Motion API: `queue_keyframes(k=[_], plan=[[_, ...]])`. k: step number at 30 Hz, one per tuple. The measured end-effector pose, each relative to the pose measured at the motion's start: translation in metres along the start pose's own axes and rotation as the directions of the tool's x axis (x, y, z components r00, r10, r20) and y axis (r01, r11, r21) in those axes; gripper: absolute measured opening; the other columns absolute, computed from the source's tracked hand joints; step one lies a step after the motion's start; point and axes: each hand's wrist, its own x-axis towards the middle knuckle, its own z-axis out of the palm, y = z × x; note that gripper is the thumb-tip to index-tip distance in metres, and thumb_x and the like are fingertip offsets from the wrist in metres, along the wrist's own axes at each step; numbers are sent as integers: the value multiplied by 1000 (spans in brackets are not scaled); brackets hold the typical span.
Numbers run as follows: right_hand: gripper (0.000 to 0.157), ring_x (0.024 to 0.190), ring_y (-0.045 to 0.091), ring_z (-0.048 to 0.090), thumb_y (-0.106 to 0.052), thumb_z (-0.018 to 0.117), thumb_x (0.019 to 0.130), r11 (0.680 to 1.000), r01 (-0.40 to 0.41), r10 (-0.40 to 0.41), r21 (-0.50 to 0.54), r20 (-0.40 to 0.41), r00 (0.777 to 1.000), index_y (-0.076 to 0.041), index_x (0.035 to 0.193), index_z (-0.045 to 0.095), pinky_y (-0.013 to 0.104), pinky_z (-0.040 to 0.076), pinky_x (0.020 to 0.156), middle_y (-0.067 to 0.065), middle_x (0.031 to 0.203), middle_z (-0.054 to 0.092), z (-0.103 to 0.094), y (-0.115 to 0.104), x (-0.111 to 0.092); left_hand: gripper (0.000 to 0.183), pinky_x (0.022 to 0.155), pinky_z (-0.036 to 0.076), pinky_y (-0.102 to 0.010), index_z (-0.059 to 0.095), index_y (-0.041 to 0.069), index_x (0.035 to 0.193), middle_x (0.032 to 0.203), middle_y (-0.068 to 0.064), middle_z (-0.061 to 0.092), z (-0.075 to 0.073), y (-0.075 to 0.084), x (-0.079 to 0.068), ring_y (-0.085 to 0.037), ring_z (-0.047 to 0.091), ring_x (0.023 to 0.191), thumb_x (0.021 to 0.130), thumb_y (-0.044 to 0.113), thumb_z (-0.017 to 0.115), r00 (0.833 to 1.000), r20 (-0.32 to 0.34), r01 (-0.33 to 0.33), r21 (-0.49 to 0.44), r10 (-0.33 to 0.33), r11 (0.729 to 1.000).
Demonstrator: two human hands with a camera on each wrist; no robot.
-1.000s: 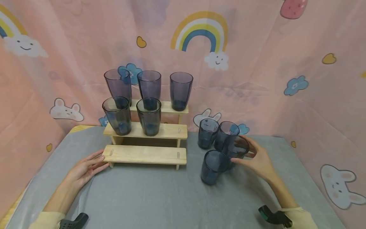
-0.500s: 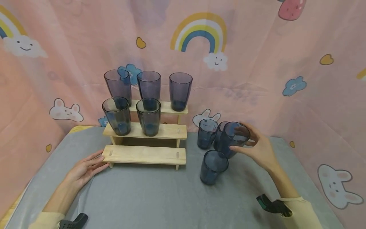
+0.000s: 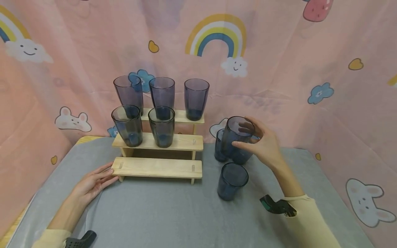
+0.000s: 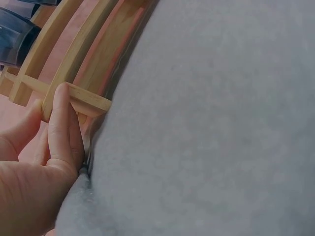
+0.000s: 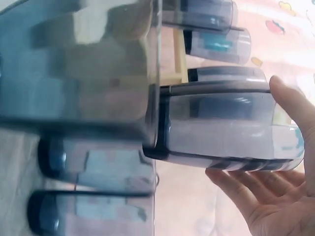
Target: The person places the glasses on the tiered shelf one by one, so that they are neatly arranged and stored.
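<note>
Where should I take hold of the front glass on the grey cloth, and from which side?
I'd hold the front glass round its upper wall, just below the rim, coming from the right. It stands upright and flares from base to rim, so that wall should resist slipping through. The two glasses standing on the cloth are behind it; none shows to its right.

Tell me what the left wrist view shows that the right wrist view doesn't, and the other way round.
Only the left wrist view plainly shows the left hand, pinching the end of a board on the wooden stand.

Only the right wrist view shows the right hand, holding a tinted glass, with a foreground glass filling the upper left and two lower glasses beneath it in the picture.

Both show part of the stand, glassware, grey cloth and pink backdrop.
</note>
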Motion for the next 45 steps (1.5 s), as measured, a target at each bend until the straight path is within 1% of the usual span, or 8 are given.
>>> queue_keyframes(k=[9,17,20,24,27,31,39,45], plan=[[82,116,26,60,-18,86,77,998,2,-2,58,-3,1000,-19,147,44,51,47,104,9,130,61,21,-13,19,29,97,54,-35,66,21,105,110,5,64,-3,-1,2,-15,66,101,101,-2,50,1000,-1,-9,0,9,1000],[85,117,29,59,-16,88,74,999,11,-11,52,-13,1000,-13,147,44,52,48,102,13,129,60,44,-24,32,26,100,52,-33,65,23,109,121,5,50,-3,-3,4,-13,65,104,100,1,53,999,-32,4,44,-2,999],[86,115,30,60,-16,89,73,998,45,-45,35,-20,999,-10,146,44,49,52,98,14,128,60,54,-27,37,31,100,51,-33,58,19,125,130,-1,44,-2,-3,5,-12,65,103,100,1,53,999,-42,11,53,-9,999],[85,114,30,61,-18,89,74,998,48,-48,31,-12,999,-9,146,44,45,55,94,15,127,61,67,-31,42,29,98,53,-33,59,18,123,127,-1,50,0,-3,5,-13,65,101,100,0,53,998,-54,10,40,-8,999],[86,116,29,60,-18,89,74,998,34,-33,49,-4,999,-9,146,44,44,54,96,16,128,60,76,-36,45,27,97,53,-34,67,23,103,129,-4,49,-1,-3,5,-14,66,100,100,0,53,998,-66,12,21,-11,1000],[87,118,31,59,-16,89,72,997,44,-43,61,-9,999,-8,146,44,45,53,98,16,127,60,87,-40,49,27,99,52,-33,65,25,103,147,-14,23,-4,-4,5,-13,65,102,101,1,53,997,-72,14,54,-10,998],[89,125,29,55,-22,89,74,999,-33,31,35,51,998,-8,148,42,44,48,104,13,132,57,103,-43,53,31,94,56,-33,71,24,101,108,6,61,-7,-4,2,-14,66,99,101,-1,52,999,-50,12,26,-11,1000],[91,127,33,52,-26,88,75,998,-68,67,3,58,996,-12,150,39,48,48,104,13,137,53,102,-43,57,31,97,54,-33,70,24,102,122,3,49,-5,-5,4,-13,65,101,101,0,52,999,-51,12,34,-11,999]])
